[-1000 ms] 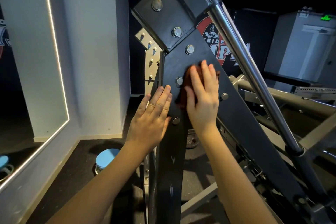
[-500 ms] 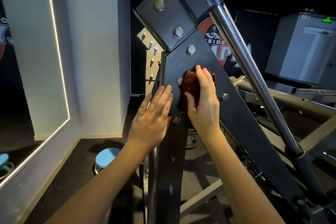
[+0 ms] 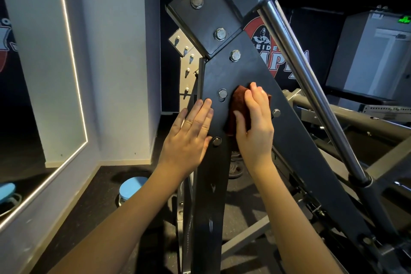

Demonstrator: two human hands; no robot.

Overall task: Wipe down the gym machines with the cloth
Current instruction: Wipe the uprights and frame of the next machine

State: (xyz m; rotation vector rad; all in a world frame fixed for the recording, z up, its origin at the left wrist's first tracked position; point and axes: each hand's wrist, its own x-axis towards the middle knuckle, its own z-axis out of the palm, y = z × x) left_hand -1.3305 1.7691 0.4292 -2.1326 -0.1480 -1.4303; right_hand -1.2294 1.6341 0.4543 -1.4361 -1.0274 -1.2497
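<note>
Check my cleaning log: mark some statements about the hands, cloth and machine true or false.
1. The right hand holds the brown cloth against the dark steel plate. True.
2. The left hand grips a spray bottle. False: it rests flat on the plate, holding nothing.
3. A shiny rod slants down right of the plate. True.
4. The cloth covers the topmost bolt. False: it sits lower, beside a middle bolt.

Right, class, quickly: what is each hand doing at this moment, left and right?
Left hand: open, fingers straight, resting flat on the machine's dark plate.
Right hand: fingers curled over the brown cloth, pressing it to the plate.
</note>
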